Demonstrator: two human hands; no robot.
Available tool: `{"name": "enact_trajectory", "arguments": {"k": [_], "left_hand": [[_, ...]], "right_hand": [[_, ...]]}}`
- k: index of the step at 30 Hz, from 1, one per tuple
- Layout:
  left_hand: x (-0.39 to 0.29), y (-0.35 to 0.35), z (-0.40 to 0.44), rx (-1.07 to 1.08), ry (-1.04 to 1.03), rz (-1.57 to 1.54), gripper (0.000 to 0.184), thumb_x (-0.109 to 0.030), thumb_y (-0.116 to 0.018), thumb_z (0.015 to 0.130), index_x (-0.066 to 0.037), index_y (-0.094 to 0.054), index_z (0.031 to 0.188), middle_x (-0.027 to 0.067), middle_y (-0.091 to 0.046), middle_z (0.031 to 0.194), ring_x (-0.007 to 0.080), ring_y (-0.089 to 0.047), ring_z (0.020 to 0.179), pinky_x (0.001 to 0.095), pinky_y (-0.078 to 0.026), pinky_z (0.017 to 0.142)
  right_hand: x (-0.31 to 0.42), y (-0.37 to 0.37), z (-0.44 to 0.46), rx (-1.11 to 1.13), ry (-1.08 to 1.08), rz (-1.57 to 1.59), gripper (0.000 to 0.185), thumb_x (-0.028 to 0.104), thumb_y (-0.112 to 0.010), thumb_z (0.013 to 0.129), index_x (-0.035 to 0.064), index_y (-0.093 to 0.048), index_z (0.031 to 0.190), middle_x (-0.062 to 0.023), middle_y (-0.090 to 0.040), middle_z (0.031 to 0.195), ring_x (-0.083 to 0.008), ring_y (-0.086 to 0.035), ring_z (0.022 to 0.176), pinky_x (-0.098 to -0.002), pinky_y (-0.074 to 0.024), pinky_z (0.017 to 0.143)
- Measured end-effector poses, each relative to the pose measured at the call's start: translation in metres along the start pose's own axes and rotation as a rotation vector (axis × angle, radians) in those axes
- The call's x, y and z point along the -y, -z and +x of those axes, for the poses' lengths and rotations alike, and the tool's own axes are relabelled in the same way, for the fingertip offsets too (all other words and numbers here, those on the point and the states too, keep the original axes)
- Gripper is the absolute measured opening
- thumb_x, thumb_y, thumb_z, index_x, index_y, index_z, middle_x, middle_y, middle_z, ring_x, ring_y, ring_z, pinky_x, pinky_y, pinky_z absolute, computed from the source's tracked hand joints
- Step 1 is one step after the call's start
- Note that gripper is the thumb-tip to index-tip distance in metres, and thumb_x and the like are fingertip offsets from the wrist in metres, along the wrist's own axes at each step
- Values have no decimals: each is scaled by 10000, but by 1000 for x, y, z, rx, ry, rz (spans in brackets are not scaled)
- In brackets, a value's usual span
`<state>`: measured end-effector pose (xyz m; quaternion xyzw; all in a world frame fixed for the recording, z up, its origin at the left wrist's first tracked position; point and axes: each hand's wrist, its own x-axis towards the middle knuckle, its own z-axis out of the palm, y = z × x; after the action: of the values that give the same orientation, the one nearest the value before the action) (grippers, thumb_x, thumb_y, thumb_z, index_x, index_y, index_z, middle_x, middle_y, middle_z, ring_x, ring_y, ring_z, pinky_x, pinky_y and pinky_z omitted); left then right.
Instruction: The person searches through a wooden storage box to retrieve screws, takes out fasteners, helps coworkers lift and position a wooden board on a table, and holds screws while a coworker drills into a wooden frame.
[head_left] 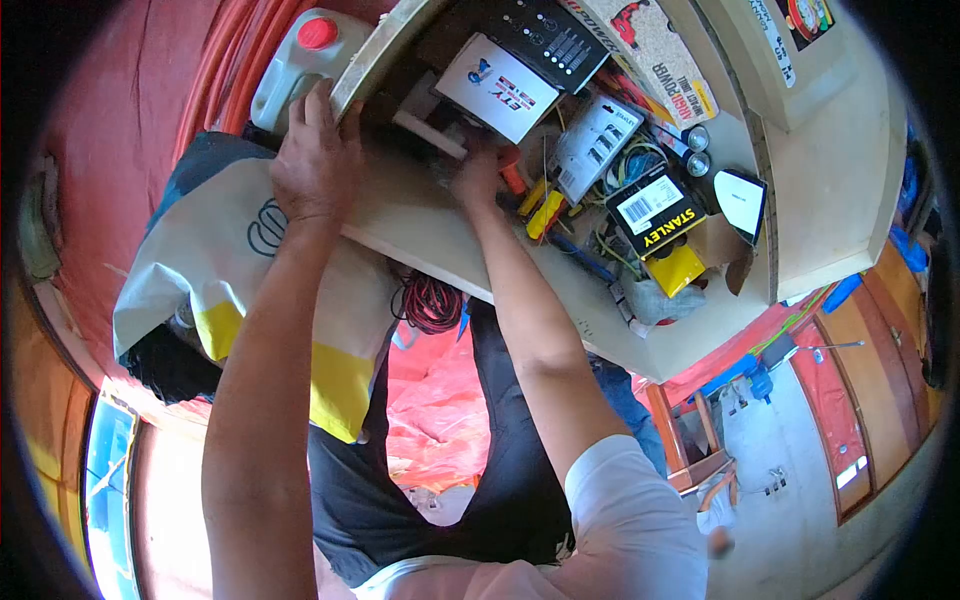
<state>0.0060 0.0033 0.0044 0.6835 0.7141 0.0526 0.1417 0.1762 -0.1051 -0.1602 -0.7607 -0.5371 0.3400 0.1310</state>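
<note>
Wooden box (405, 222), lid-side up and open, just beyond the person's legs — left hand (312, 160) at its left rim, fingers over the edge, firm grip or not can't tell; right hand (476, 182) inside, past the near wall, fingertips hidden, hold can't tell. Pale strip (430, 134) and white carton (498, 88) beside it, orange handle (512, 172) to its right. Some open room between hands; right half packed — STANLEY box (655, 210), blister pack (598, 148). White jug (300, 75) outside, near left rim
</note>
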Motion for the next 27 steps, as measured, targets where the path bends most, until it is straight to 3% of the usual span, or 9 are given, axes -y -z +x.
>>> {"name": "enact_trajectory", "arguments": {"k": [1,4,7,10,11,14,17,27], "left_hand": [[-1,1,1,7,6,-5,437,-356,-529,894,-104,-452,1243,175,-582,1086,390,-616,875,464,-516,677],[-2,2,1,15,14,-14,433,-363,-523,896,-112,-452,1242,174,-581,1093,392,-617,867,470,-516,676],[0,0,0,-3,6,18,406,-354,-537,887,-121,-465,1211,153,-583,1066,375,-621,838,459,-517,648],[2,-2,-1,-41,-10,63,368,-337,-565,868,-129,-489,1163,117,-587,1003,339,-629,790,435,-516,593],[4,-4,0,-53,-23,54,371,-342,-564,868,-129,-489,1163,115,-588,997,339,-629,785,432,-516,588],[3,-3,-1,-57,-29,48,373,-347,-571,864,-129,-494,1156,108,-589,978,331,-633,772,424,-518,579],[6,-7,0,-72,-24,52,374,-335,-590,851,-125,-502,1149,108,-591,974,324,-635,747,416,-520,577],[8,-4,-1,-44,2,-8,382,-307,-595,855,-121,-486,1171,118,-592,1007,324,-629,807,421,-522,622]], "right_hand": [[-2,-6,0,-45,119,-105,499,284,-704,748,34,-558,1155,-242,-527,1186,-388,-481,1125,-453,-399,950],[-9,-15,3,171,97,-91,537,278,-690,747,43,-530,1202,-246,-475,1255,-396,-402,1206,-463,-366,982],[-9,-11,8,150,163,17,558,279,-682,746,36,-516,1220,-239,-505,1234,-390,-450,1170,-453,-377,971],[0,11,25,-16,-96,296,547,221,-704,731,10,-512,1199,-233,-548,1183,-399,-497,1125,-434,-397,947],[0,9,25,-44,-61,138,582,274,-738,704,-10,-523,1164,-238,-584,1114,-385,-538,1071,-423,-405,923],[-2,0,27,-49,-236,357,644,310,-747,704,-24,-487,1190,-234,-565,1145,-374,-526,1088,-411,-399,935],[7,-8,22,-141,-250,482,685,366,-734,733,-53,-473,1208,-243,-520,1211,-317,-514,1122,-393,-391,956],[-5,-26,24,91,-419,500,855,478,-687,749,-28,-332,1339,-268,-452,1295,-358,-439,1216,-431,-345,1008]]}}
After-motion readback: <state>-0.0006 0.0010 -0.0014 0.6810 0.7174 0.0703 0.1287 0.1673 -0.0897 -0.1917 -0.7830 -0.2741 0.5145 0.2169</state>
